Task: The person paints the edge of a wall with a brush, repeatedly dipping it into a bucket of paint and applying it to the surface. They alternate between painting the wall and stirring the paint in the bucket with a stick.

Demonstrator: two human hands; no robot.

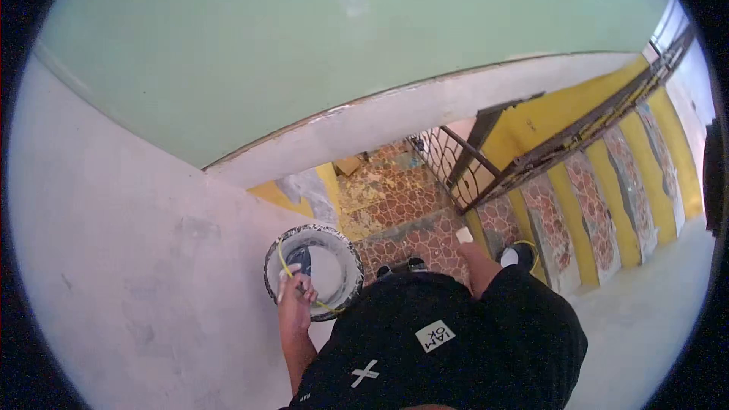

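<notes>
At the lower left my left hand (297, 288) is closed on the thin yellow handle (285, 260) of a bucket (355, 254). The bucket's rim is smeared black and white, and it holds a whitish mix. A dark flat tool (301, 258) shows inside it, just beyond my fingers. Out over the steps, my right hand (469, 249) reaches forward from a black sleeve. At its end is a small white piece (464, 235); the fingers around it are too small to make out.
Worn, red-patterned steps (399, 209) lead down ahead, and a yellow-edged flight (596, 205) rises to the right beside a dark metal railing (486, 159). A dark object with a white part and yellow loop (519, 257) sits on a step. Pale walls (137, 220) flank the stairs.
</notes>
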